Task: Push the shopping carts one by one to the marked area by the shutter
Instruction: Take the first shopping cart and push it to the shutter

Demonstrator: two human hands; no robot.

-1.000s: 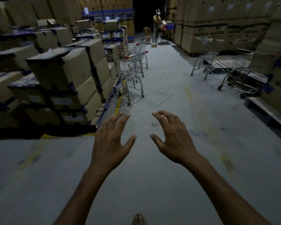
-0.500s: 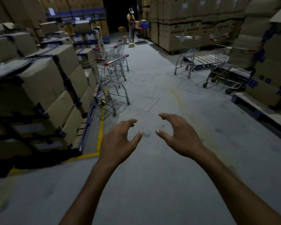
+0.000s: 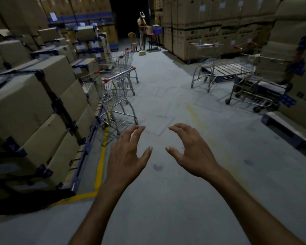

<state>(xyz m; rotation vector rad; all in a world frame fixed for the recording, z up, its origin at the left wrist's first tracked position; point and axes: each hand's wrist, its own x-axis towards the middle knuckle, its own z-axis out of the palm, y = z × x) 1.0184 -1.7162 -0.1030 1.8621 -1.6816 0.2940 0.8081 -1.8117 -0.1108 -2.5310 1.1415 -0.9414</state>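
- Both hands empty in the head view: left hand [image 3: 125, 156] and right hand [image 3: 193, 151] out over the concrete floor [image 3: 166, 200], palms down, fingers spread and half-curled, gripping nothing.
- Closer than a second ago to the nearest shopping cart [image 3: 117, 96]: larger in frame, just ahead-left of the left fingertips, not yet touched. Likely meaning: approach nearly done, handle grasp next.
- Parked just beside the stacked cardboard boxes [image 3: 34, 103], past the yellow floor line [image 3: 100, 165], with a second cart [image 3: 125, 66] close behind; right-hand cart [image 3: 204, 68] and far-right cart [image 3: 251, 92] well apart across the aisle, by a pallet [image 3: 226, 68].
- Long axis roughly along the aisle, slightly slanted; red-tipped handle seemingly at the far end, nose toward the camera, so probably a walk round before pushing.
- No shutter or marked area in sight.
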